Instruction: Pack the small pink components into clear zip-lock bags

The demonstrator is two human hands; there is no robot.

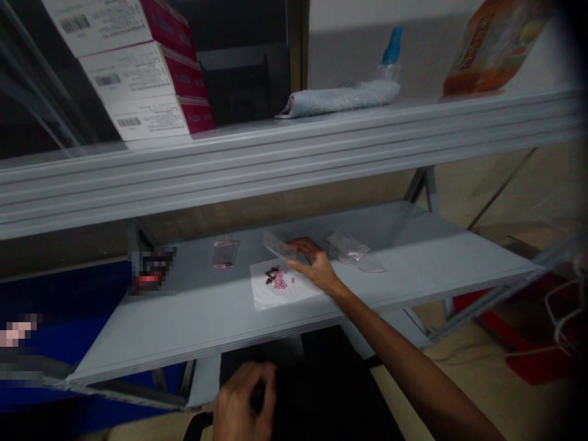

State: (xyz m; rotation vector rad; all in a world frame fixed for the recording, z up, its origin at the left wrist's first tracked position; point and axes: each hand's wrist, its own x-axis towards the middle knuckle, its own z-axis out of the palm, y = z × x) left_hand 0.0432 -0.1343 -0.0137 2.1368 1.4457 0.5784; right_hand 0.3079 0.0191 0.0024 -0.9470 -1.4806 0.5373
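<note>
My right hand (316, 263) reaches over the middle shelf, its fingers closed on a clear plastic bag (278, 246). Below that hand lies a white sheet of paper (266, 299), bearing a cluster of pink beads (280, 282) and some small dark pieces (271, 274). In front of the shelf edge, low in the view, my left hand (245, 398) is curled with thumb and fingers together. Whether anything is pinched there I cannot make out. Left of the paper sits a small clear zip bag (226, 254) with pink bits at its bottom.
More crumpled clear bags (353, 252) lie right of my right hand. The upper shelf (275, 147) overhangs, carrying stacked white and magenta boxes (138, 79), a folded cloth (340, 98), a blue-topped spray bottle (392, 52) and an orange pouch (489, 52). Red material (533, 361) is at right.
</note>
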